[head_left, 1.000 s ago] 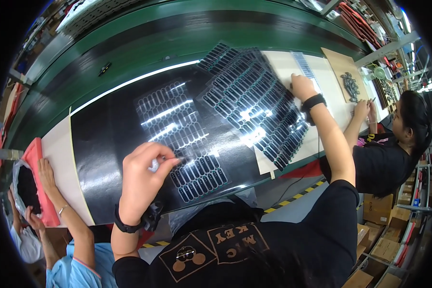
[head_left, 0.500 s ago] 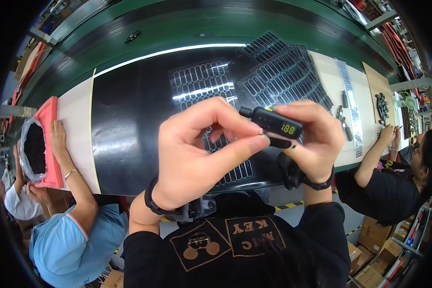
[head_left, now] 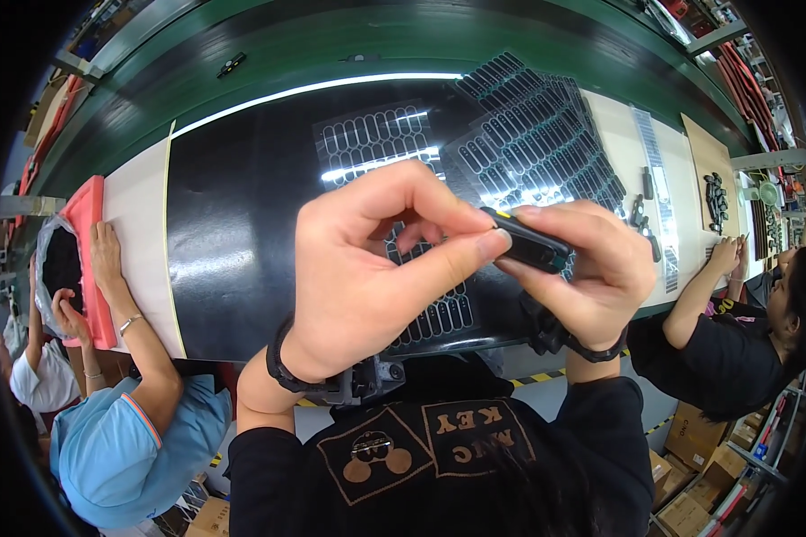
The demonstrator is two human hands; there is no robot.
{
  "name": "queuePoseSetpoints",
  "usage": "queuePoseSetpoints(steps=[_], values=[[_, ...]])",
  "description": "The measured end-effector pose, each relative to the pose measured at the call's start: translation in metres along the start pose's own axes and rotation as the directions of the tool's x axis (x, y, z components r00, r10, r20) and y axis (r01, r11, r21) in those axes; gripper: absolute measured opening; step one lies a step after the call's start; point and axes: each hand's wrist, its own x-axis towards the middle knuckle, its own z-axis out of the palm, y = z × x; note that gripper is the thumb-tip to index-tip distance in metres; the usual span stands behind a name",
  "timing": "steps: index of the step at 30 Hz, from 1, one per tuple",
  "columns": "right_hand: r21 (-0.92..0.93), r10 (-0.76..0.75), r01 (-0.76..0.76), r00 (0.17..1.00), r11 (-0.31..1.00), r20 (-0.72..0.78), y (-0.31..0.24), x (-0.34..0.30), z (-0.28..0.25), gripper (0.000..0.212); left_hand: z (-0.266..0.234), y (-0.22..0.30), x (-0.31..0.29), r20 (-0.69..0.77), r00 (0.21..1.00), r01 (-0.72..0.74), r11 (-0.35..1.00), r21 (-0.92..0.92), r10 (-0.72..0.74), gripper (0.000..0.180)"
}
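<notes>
A small black handheld device [head_left: 535, 245] is held up above the table between my two hands. My right hand [head_left: 595, 268] is closed around its right end, thumb below and fingers above. My left hand [head_left: 381, 264] is closed in a pinch, thumb and forefinger pressed together at the device's left end. No lit display faces up now, and the thin dark oval piece cannot be made out apart from the device. Beyond my hands lie clear sheets of dark oval labels: one sheet [head_left: 376, 139] partly behind my left hand and a fanned stack [head_left: 537, 134] to its right.
A black mat [head_left: 242, 242] covers the table before me. Behind it runs a green conveyor belt [head_left: 331, 36] with a small device [head_left: 232, 65]. A co-worker in blue reaches to a pink bin [head_left: 98, 268] at left; another works at right, near several black devices [head_left: 715, 201].
The device has turned, so its lit digits no longer show. The dark oval piece below it has come up against it, and my left fingertips now meet the device's end.
</notes>
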Motion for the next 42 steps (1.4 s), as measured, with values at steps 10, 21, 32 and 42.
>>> queuePoseSetpoints(steps=[10, 21, 32, 42], values=[[-0.116, -0.040, 0.043, 0.999, 0.992, 0.021, -0.006, 0.000, -0.002, 0.034, 0.002, 0.000, -0.002, -0.001, 0.999, -0.051, 0.996, 0.077, 0.051, 0.015], [-0.197, -0.031, 0.033, 0.999, 0.980, 0.014, -0.012, -0.003, 0.002, 0.034, -0.001, 0.000, -0.002, 0.033, 0.996, -0.091, 0.977, 0.192, 0.086, 0.013], [0.074, 0.080, -0.083, 0.996, 0.994, 0.036, 0.007, 0.000, 0.012, 0.029, -0.014, -0.018, 0.011, 0.279, 0.921, 0.306, 0.948, -0.089, -0.271, 0.013], [0.360, 0.465, -0.651, 0.743, 0.668, 0.481, 0.081, 0.057, 0.037, 0.022, -0.063, -0.069, 0.019, 0.017, 0.953, 0.299, 0.949, 0.099, -0.302, 0.022]])
